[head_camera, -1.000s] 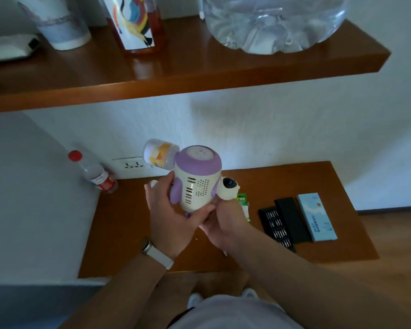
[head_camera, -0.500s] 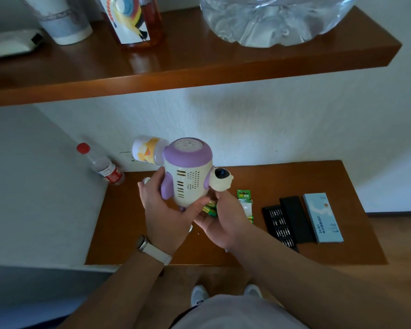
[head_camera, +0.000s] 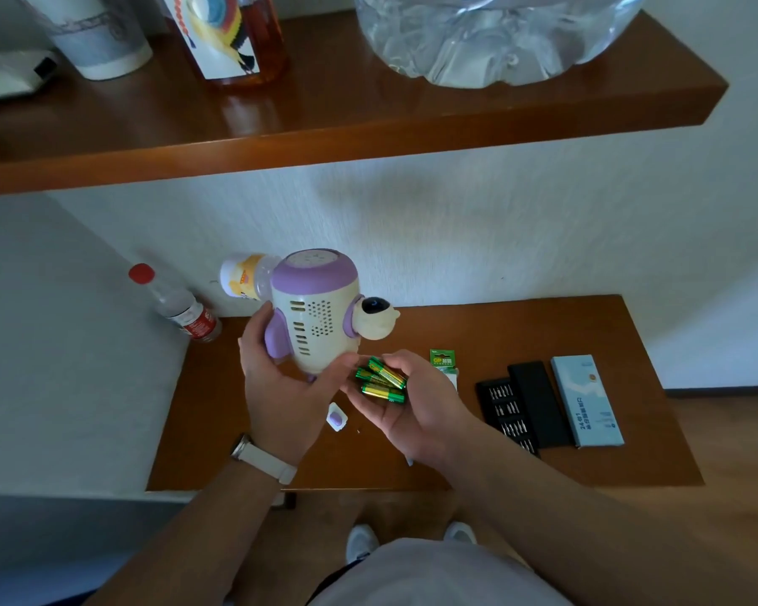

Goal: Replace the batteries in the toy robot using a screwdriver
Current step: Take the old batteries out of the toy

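The cream and purple toy robot is held upright above the wooden table, its vented back facing me. My left hand grips its lower body from the left, thumb across the bottom. My right hand lies palm up just right of the robot's base, its fingers curled around three green and gold batteries. A small purple and white cover lies on the table below my hands. No screwdriver shows in either hand.
A green battery pack, an open black bit case with its lid and a light blue box lie to the right. A red-capped bottle and a yellow-labelled bottle stand by the wall. A shelf overhangs.
My right hand has come away from under the robot and turned palm up, showing the batteries. The robot has stayed in my left hand while the view shifted.
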A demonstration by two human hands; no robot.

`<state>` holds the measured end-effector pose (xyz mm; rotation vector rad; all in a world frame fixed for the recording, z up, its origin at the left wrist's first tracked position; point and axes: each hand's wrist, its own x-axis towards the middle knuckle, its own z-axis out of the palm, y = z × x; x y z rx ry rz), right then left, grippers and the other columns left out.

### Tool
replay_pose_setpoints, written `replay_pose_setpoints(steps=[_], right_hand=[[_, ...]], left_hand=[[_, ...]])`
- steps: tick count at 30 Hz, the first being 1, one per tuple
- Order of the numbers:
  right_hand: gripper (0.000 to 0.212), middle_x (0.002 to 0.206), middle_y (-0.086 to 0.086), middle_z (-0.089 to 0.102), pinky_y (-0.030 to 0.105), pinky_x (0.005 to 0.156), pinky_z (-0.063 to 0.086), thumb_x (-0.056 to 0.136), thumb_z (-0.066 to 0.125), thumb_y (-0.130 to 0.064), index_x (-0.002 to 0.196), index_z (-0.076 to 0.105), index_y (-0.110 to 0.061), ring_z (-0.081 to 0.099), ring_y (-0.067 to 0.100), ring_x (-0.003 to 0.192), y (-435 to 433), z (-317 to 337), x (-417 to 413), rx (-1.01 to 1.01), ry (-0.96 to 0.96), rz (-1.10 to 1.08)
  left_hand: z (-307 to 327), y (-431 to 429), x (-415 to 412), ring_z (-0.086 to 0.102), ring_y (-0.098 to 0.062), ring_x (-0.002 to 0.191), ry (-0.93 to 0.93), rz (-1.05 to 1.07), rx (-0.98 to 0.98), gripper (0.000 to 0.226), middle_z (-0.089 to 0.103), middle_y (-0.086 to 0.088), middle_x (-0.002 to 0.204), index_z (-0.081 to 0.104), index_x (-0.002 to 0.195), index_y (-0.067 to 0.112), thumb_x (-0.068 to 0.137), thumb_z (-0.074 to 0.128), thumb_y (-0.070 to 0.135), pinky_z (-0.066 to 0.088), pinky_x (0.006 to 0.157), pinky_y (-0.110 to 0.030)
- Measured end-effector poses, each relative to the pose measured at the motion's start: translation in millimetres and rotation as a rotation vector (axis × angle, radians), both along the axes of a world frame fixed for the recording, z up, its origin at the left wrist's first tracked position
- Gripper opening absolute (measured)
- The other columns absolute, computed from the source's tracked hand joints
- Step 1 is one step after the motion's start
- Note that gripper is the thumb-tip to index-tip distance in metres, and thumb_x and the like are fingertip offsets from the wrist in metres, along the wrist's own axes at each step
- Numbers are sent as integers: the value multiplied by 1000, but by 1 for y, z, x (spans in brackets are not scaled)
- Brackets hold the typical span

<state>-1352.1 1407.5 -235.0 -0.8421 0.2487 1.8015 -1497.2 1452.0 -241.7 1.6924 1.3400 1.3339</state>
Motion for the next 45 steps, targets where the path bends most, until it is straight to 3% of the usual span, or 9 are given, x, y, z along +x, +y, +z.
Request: replay_pose_setpoints(steps=[4,14,17,25,30,35,39,42,45], right_hand=[[20,110,27,67,48,96,53,96,54,-9,102,63,7,67,42,103,2,-6,1,-25,-14,57],[23,105,25,65,47,91,56,93,58,-8,112,61,5,68,36,103,14,-7,-11,-69,-26,89],[22,107,25,62,48,95,53,93,59,-8,110,60,4,67,33,98,18,-7,-15,-58,-54,105],[25,118,24,62,43,90,57,91,61,-7,114,60,4,64,32,111,26,-9,-27,-29,-217,166],[25,115,19,64,38,88,58,86,70,-6,107,59,2,64,29,107,29,-11,-34,71,-472,245],[21,116,22,63,39,89,57,89,66,-7,107,60,3,66,30,105,32,-7,-29,47,-424,215],[10,108,26,63,42,91,56,93,56,0,103,59,2,66,35,102,32,-5,-18,-62,-320,202],[19,110,26,64,39,83,59,94,53,1,113,56,4,66,33,102,32,-19,-13,-71,-341,273],[31,116,23,63,41,90,57,94,55,-4,123,54,6,66,28,99,34,-45,-10,-37,-465,298]], left_hand=[[-8,6,0,57,2,114,-120,39,-142,79,52,12,123,35,134,21,74,83,3,54,76,-12],[-19,14,-16,66,-16,111,-488,113,-495,60,65,3,121,41,138,19,86,70,26,61,85,-35],[-19,16,-19,65,-19,113,-488,99,-516,65,65,1,123,41,140,18,83,70,31,59,88,-39],[-19,17,-24,68,-1,99,-311,81,-432,54,65,12,112,43,123,29,84,75,10,58,70,-18],[-19,20,-24,66,-7,104,-194,46,-380,67,62,9,116,40,127,26,76,82,15,60,75,-27],[-17,24,-22,69,1,97,-239,34,-409,55,66,9,112,45,119,28,80,79,11,59,70,-20],[-20,31,-25,69,-14,105,-362,54,-520,56,67,2,117,46,129,24,82,76,21,61,79,-34],[-28,35,-32,67,-21,110,-406,78,-585,63,66,-1,122,42,137,21,83,74,27,60,87,-43],[-40,35,-42,66,-22,110,-416,109,-630,62,65,1,120,42,138,24,85,74,27,60,87,-43]])
